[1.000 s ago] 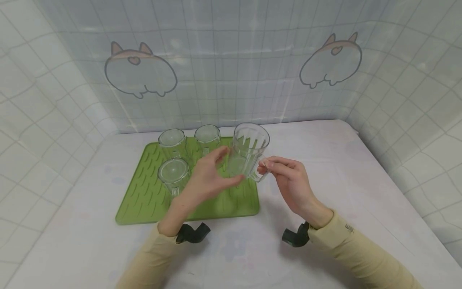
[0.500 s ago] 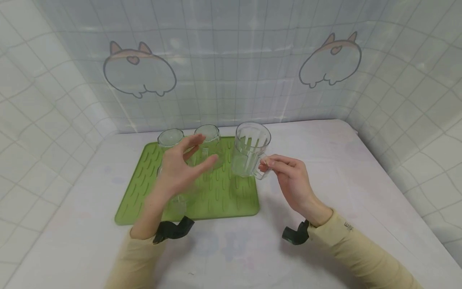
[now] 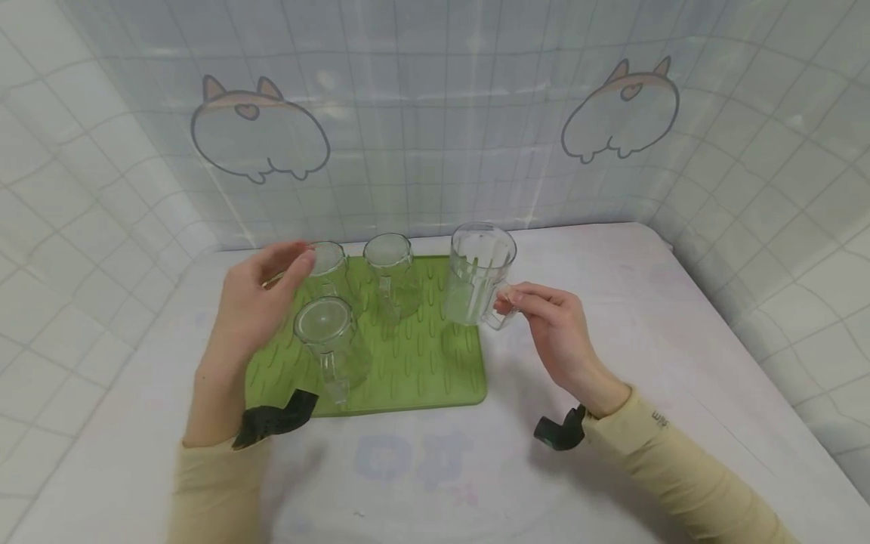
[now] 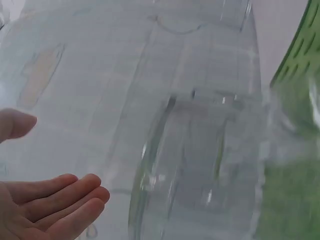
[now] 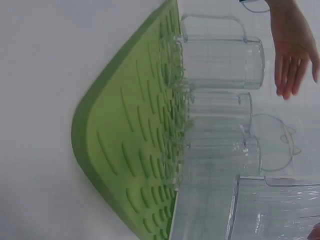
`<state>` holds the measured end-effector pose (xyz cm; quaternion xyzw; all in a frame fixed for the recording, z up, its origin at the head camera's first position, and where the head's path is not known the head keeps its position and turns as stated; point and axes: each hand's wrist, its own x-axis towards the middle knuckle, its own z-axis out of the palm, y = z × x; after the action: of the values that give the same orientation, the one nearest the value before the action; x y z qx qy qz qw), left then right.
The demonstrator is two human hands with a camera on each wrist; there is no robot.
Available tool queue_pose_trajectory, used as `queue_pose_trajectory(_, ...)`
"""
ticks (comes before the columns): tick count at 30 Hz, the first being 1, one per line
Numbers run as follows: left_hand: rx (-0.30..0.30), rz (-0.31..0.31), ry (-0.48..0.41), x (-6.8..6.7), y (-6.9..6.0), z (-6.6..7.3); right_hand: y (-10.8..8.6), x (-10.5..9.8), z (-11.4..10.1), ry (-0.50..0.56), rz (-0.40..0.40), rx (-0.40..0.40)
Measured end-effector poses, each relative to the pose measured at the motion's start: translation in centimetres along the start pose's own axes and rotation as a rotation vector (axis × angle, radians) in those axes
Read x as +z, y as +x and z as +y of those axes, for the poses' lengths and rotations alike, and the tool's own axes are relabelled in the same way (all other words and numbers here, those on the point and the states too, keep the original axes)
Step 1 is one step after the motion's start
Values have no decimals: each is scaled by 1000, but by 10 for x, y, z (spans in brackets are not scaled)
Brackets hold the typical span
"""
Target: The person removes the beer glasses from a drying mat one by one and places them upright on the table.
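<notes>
My right hand pinches the handle of a clear glass mug, which is raised, open end up, over the right edge of a green ridged mat. On the mat stand three more mugs, seemingly upside down: a front mug, a back left mug and a back middle mug. My left hand hovers beside the back left mug, fingers extended and thumb apart. In the left wrist view, a gap separates the left hand from a blurred nearby mug.
A white patterned cloth covers the table around the mat. Behind it hangs a grid-patterned curtain with cartoon animal drawings, and similar sheets enclose both sides. Each wrist carries a dark strap, such as the right strap.
My left hand has let go of the raised mug and moved left across the mat to the back left mug. The right hand still holds its mug, now slightly further right and up.
</notes>
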<state>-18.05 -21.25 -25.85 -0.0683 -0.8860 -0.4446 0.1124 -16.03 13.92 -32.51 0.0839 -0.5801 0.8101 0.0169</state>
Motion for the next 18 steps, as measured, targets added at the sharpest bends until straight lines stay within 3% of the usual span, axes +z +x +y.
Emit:
queue_pose_trajectory(6,-98,-16,32,-16,6,-17,3,-2,-2,-11,30,0)
queue_pose_trajectory(9,-118,-33,20,-20,10,-29,4,-3,-3,-18,43,0)
queue_pose_trajectory(14,-135,-5,-43,-26,17,-56,6,-5,-3,-18,54,-7)
queue_pose_trajectory(18,-193,3,-65,-30,21,-79,7,-7,-4,-13,61,-8)
